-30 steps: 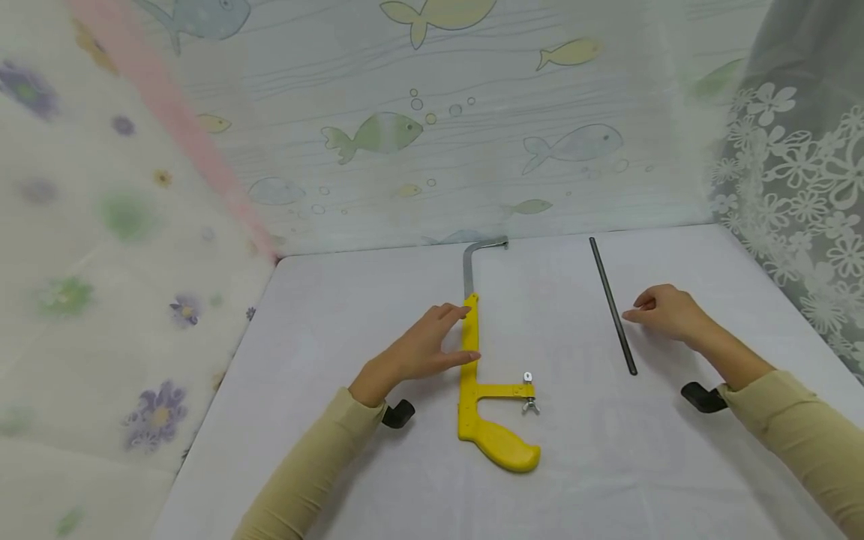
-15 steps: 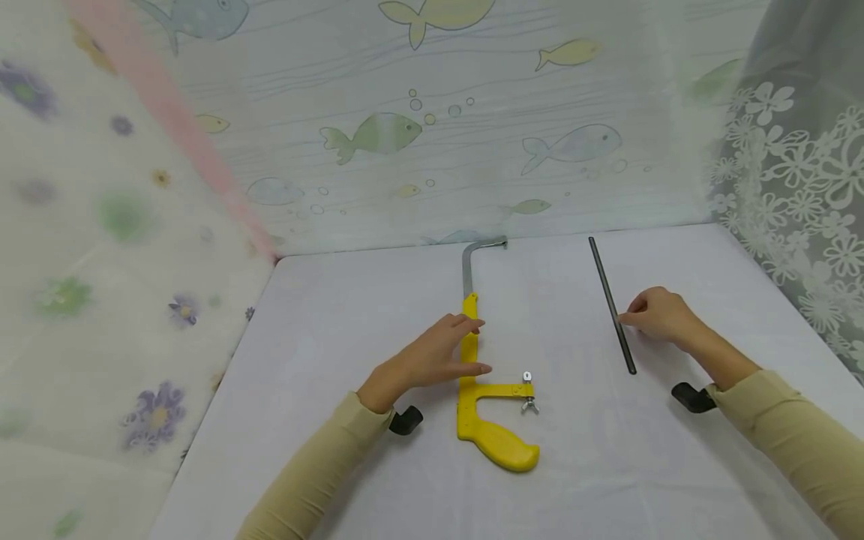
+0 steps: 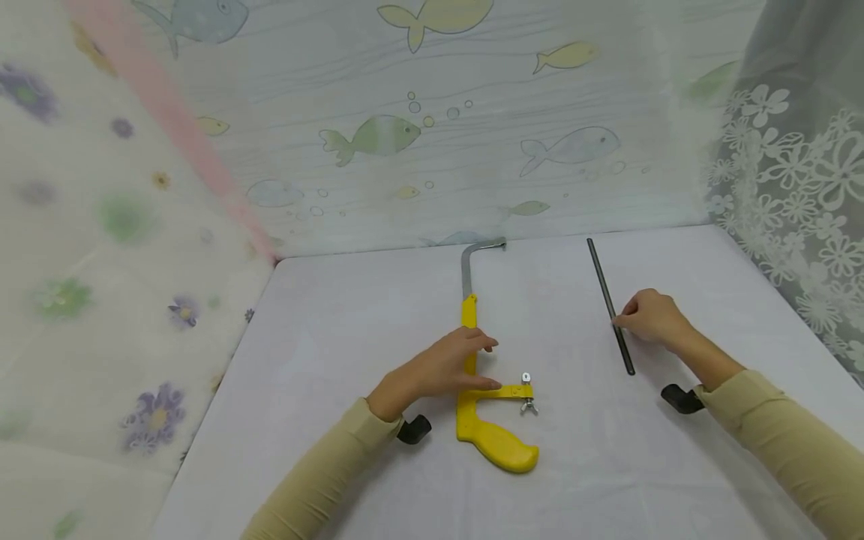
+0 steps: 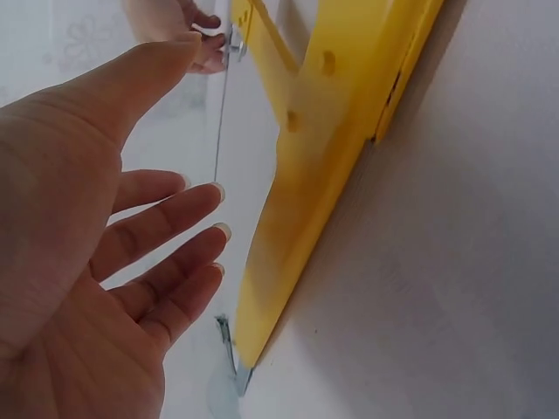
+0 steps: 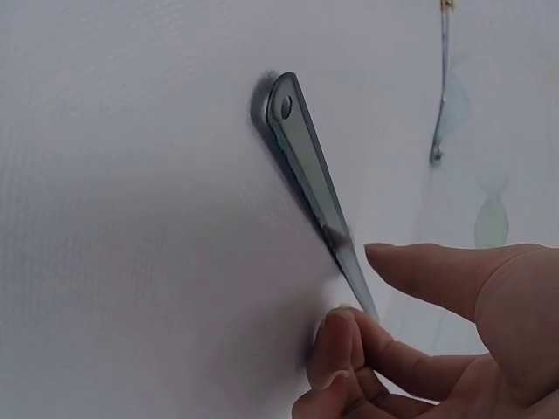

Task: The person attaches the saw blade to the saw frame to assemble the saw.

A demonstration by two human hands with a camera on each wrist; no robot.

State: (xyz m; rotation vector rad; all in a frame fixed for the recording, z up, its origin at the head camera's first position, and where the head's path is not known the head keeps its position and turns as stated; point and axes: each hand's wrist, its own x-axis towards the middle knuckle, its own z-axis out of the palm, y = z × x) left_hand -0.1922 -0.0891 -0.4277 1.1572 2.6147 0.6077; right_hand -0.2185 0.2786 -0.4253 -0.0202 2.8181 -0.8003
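A yellow hacksaw frame (image 3: 502,444) with a curved metal front arm lies on the white table, its handle toward me. Over its middle hovers my left hand (image 3: 442,367), fingers extended and thumb apart; in the left wrist view the palm (image 4: 61,227) is beside the frame (image 4: 301,175) with nothing in it. To the right lies a grey hacksaw blade (image 3: 601,277). My right hand (image 3: 651,319) reaches the blade's right side. In the right wrist view its thumb (image 5: 419,266) is right by the toothed blade (image 5: 306,157), apart from the bent fingers (image 5: 341,349).
A wing nut (image 3: 529,406) sits on the frame's short arm. Black camera mounts (image 3: 413,430) hang under both wrists. Behind the table stands a fish-print curtain (image 3: 378,139); a flowered sheet (image 3: 158,416) borders the left and a lace curtain (image 3: 803,187) the right.
My left hand has slid down along the hacksaw frame toward its short arm and a bit to the right. My right hand has moved left to the blade. Frame and blade stay put.
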